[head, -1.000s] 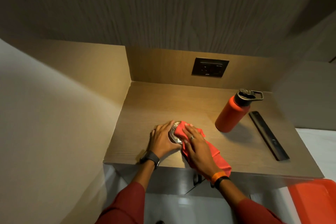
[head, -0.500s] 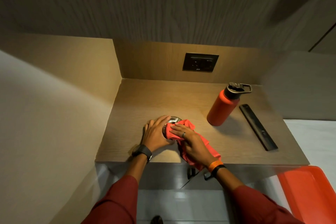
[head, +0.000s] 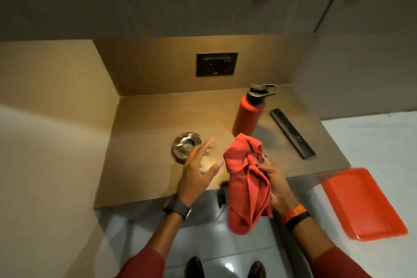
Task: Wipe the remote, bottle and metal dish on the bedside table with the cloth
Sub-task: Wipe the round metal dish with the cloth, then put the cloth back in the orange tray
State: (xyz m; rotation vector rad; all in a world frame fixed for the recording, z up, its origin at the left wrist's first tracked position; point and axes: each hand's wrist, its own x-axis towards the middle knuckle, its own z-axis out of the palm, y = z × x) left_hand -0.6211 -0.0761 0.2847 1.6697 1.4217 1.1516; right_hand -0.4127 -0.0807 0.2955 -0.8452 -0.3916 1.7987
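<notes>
Lifting both hands off the metal dish (head: 187, 147), we now see it uncovered, whereas half a second ago our left palm steadied it and the cloth pressed on its rim. It sits alone on the bedside table (head: 144, 142), left of centre: a round, shiny, shallow piece with a dark hollow in the middle and notches on its rim. Just to its right our left hand (head: 198, 171) hovers above the wood with fingers spread, holding nothing, no longer touching the dish. Next comes the cloth (head: 246, 178), a red-orange rag, bunched and raised clear of the table, its lower end hanging past the front edge; earlier it lay flat against the dish. Our right hand (head: 274, 184) grips it from the right side, fingers closed around the gathered folds. Behind the cloth stands the bottle (head: 248, 117), orange with a dark cap and loop handle, upright as before. Just beside it to the right the remote (head: 292, 133) lies flat, long, black and slim, unmoved. Farthest right, beyond the table, an orange tray (head: 363, 203) rests on a white surface.
</notes>
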